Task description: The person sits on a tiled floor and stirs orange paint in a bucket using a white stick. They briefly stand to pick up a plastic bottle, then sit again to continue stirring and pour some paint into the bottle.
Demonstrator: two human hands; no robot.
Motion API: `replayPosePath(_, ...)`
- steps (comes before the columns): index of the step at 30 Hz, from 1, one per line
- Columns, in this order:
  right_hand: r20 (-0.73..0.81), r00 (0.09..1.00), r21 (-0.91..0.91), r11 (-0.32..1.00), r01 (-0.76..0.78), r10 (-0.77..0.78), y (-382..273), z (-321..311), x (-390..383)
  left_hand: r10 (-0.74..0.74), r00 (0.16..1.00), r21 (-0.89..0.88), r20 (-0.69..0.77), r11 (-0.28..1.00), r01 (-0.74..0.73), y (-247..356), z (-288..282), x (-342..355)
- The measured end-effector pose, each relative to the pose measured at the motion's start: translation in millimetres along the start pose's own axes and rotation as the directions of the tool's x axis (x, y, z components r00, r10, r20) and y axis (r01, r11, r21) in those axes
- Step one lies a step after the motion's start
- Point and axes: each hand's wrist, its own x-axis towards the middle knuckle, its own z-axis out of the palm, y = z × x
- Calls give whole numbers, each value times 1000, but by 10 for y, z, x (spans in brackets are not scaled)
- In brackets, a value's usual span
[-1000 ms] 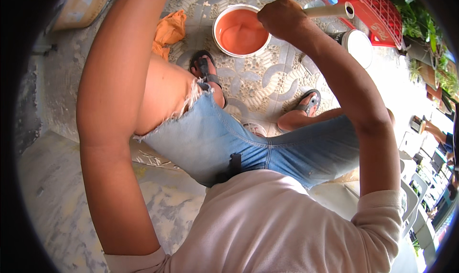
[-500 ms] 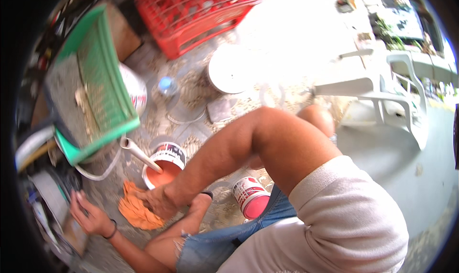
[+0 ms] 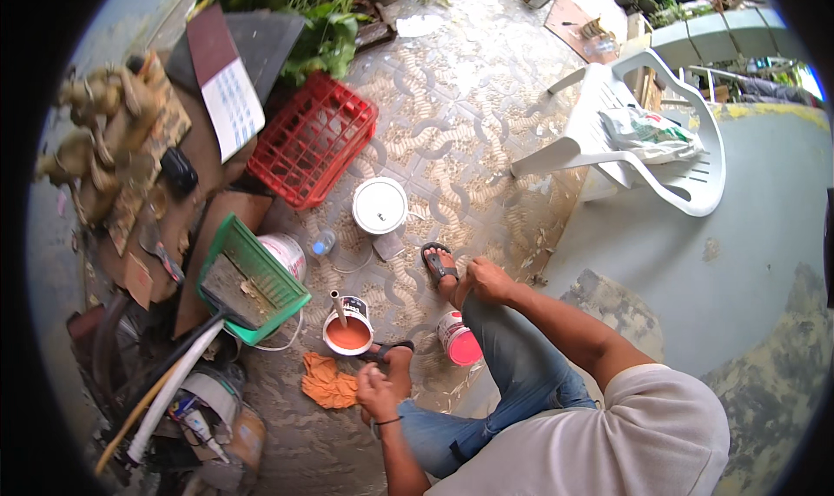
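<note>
My right hand is closed at the lower hem of my blue jeans, just above the sandaled right foot. My left hand, with a dark band at the wrist, has its fingers curled beside my left shin; what it holds, if anything, is hidden. Close by it, a crumpled orange cloth lies on the floor. Beyond the cloth stands a small pail of orange paint with a pale stick or handle leaning in it. A tilted can of pink-red paint is beside my right leg.
A green dustpan stands at the left, near a white bucket. Farther off are a lidded white pail, a clear bottle with a blue cap and a red crate. A white plastic chair holding a bag stands right.
My right hand has left the orange cloth and moved right to the jeans hem. My left hand has come in from the left and curled. The view takes in more of the floor.
</note>
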Motion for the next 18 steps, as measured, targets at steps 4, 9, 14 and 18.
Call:
replayPosePath(4, 42, 982, 145, 971, -188, 184, 429, -476, -949, -190, 937, 267, 294, 957, 111, 679, 201, -582)
replayPosePath(9, 197, 933, 11, 951, -308, 300, 917, -921, -1681, -42, 968, 444, 247, 893, -74, 1033, 284, -520)
replayPosePath(14, 92, 930, 200, 908, -368, 357, 1380, -1264, -2385, -179, 951, 51, 251, 984, 171, 1530, 661, 145)
replayPosePath(18, 37, 914, 210, 891, -402, 403, 1542, -1370, -2570, -302, 884, 110, 357, 953, 281, 1748, 1088, 547)
